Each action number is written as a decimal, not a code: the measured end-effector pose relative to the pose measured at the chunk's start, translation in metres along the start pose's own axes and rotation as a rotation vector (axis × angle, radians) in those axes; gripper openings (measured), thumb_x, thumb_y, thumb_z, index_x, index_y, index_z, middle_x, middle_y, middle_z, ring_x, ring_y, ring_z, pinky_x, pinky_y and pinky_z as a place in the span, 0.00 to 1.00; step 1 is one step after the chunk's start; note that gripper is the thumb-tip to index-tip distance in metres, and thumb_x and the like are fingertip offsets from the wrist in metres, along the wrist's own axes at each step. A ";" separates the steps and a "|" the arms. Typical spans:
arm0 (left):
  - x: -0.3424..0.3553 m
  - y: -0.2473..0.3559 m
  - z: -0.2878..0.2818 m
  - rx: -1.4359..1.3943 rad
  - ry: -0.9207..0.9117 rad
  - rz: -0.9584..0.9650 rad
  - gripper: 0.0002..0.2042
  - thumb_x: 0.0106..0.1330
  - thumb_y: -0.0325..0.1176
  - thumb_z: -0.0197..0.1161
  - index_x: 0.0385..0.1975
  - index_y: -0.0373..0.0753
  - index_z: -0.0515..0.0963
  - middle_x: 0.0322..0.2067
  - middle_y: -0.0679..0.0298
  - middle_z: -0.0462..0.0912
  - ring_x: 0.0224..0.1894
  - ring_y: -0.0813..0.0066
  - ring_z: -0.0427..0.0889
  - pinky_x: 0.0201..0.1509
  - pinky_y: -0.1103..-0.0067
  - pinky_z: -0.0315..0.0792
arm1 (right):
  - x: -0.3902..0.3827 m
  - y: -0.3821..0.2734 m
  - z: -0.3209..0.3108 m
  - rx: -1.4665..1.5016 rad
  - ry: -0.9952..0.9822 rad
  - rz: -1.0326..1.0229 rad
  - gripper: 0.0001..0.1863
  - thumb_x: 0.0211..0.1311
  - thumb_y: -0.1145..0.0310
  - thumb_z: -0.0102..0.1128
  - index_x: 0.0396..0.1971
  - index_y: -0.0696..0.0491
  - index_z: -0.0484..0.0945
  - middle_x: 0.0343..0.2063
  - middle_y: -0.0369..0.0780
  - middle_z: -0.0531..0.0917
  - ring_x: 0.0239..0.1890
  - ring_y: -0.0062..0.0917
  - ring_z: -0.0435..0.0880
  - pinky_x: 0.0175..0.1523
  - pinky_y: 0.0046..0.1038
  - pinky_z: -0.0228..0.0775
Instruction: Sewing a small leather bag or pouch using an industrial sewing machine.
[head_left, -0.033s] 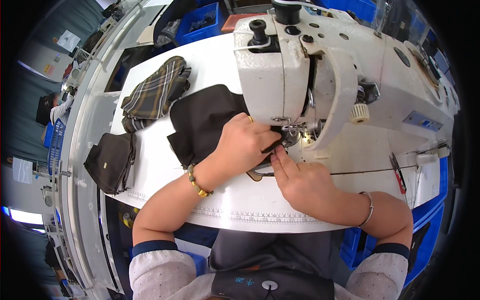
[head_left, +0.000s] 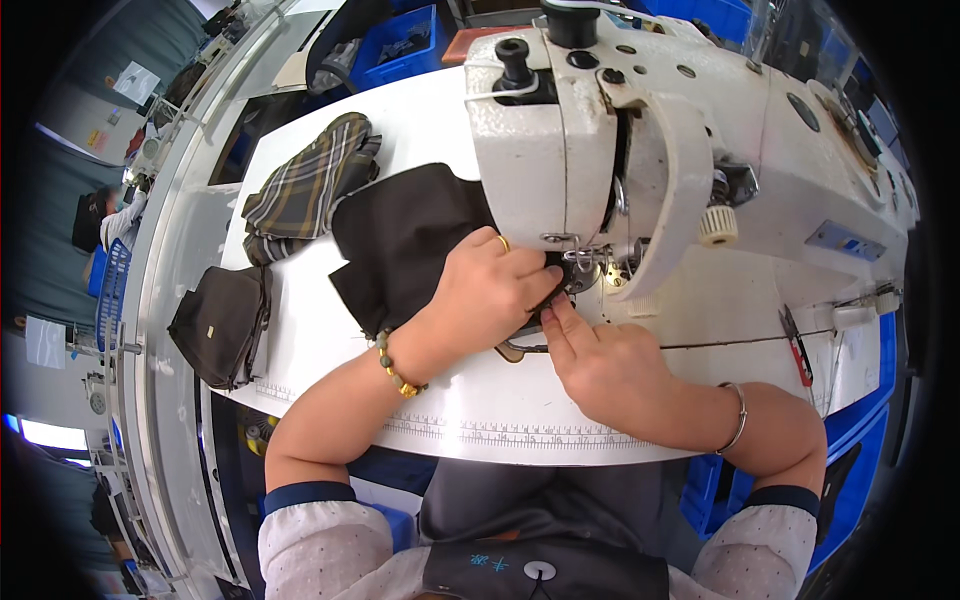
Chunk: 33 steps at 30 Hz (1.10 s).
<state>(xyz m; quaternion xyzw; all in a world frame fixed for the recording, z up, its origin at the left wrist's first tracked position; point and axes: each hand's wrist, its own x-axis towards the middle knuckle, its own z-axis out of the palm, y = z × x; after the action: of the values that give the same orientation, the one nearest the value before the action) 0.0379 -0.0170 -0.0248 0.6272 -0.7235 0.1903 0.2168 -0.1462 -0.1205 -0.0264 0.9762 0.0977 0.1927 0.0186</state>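
A piece of black fabric lies on the white sewing table, its right end at the needle area of a white sewing machine. My left hand is closed on the fabric's edge just left of the presser foot. Close by, my right hand pinches the same edge between thumb and index finger, in front of the needle plate. The fingertips of both hands nearly meet. The needle and the stitch line are hidden by the foot and my fingers.
Folded plaid fabric and a stack of dark fabric pieces lie on the table's left. Red-handled thread snips rest at the right. A printed ruler runs along the front edge. Blue bins stand behind.
The black fabric has shifted slightly left and away from me, its loose left part turning a little. My left fingers have moved slightly; my right hand stays nearly in place.
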 end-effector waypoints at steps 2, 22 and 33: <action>0.000 0.005 -0.006 0.050 -0.035 0.027 0.09 0.50 0.33 0.65 0.31 0.41 0.85 0.28 0.70 0.77 0.31 0.71 0.78 0.36 0.75 0.71 | 0.000 0.000 0.001 0.004 0.017 0.003 0.19 0.52 0.74 0.60 0.43 0.69 0.82 0.41 0.60 0.85 0.19 0.24 0.81 0.22 0.24 0.73; 0.003 0.028 -0.029 -0.003 -0.277 -0.111 0.13 0.53 0.29 0.65 0.39 0.38 0.84 0.32 0.67 0.75 0.39 0.70 0.77 0.37 0.76 0.72 | -0.002 -0.001 0.005 0.024 -0.017 -0.019 0.23 0.45 0.72 0.59 0.44 0.67 0.82 0.43 0.56 0.85 0.16 0.22 0.76 0.20 0.25 0.70; 0.004 0.025 -0.020 -0.001 -0.275 -0.191 0.16 0.53 0.26 0.64 0.43 0.36 0.84 0.33 0.63 0.77 0.40 0.66 0.79 0.39 0.74 0.73 | 0.003 0.005 0.015 -0.028 0.018 0.071 0.16 0.56 0.71 0.59 0.42 0.64 0.82 0.47 0.54 0.85 0.14 0.24 0.79 0.15 0.27 0.69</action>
<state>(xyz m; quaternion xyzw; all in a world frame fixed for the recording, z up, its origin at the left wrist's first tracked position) 0.0142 -0.0057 -0.0062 0.7131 -0.6836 0.0807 0.1330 -0.1371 -0.1248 -0.0393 0.9769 0.0606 0.2034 0.0244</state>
